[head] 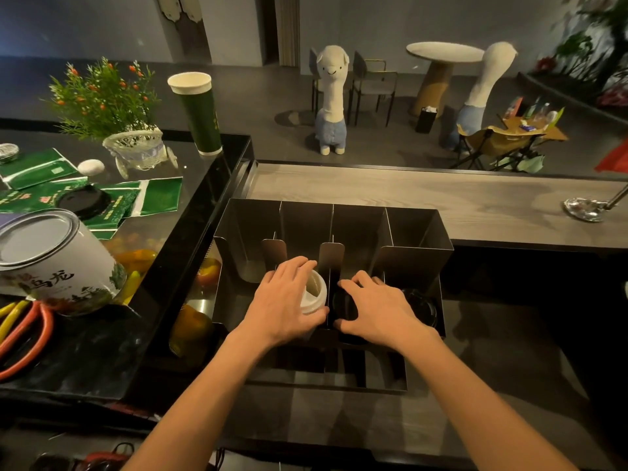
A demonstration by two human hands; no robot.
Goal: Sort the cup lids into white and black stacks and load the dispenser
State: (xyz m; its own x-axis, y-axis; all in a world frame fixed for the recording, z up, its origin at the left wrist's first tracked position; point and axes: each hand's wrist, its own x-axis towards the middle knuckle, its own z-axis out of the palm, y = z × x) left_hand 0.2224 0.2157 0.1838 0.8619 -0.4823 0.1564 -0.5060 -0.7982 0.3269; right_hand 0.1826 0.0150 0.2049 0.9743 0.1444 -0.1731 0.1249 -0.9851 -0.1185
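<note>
**Desk:** What does the frame show?

**Photographer:** A person at a bar counter reaches both bare forearms into a steel dispenser [414,232] divided into 4 slots, seen from the head camera looking down.

**Desk:** Where are the lids?

**Photographer:** The white lids [316,289] sit as 1 stack in slot 2 from the left. The black lids [344,302] sit as a stack in slot 3, just across the metal divider from the white ones. A second black stack [421,305] rests in slot 4, at the far right, with no hand on it. A loose black lid [83,201] lies well apart, on green packets on the dark counter to the left.

**Desk:** And the hands?

**Photographer:** The left hand [285,300] grips the white lids, fingers curled over the far side of the stack and thumb along its near side. The right hand [380,307] holds the black lids, fingers spread and bent over the top, thumb hooked at the near edge. Most of that stack is hidden beneath the palm.

**Desk:** Anything around them?

**Photographer:** A tall green cup [197,113] stands upright at the corner of the left counter, near a potted plant [102,96] in a white basket. A white tin [51,256] with Chinese characters sits closer to the camera. Behind the dispenser runs a pale wooden counter [475,202], and beyond it a plush alpaca [331,100] stands on the floor.
</note>
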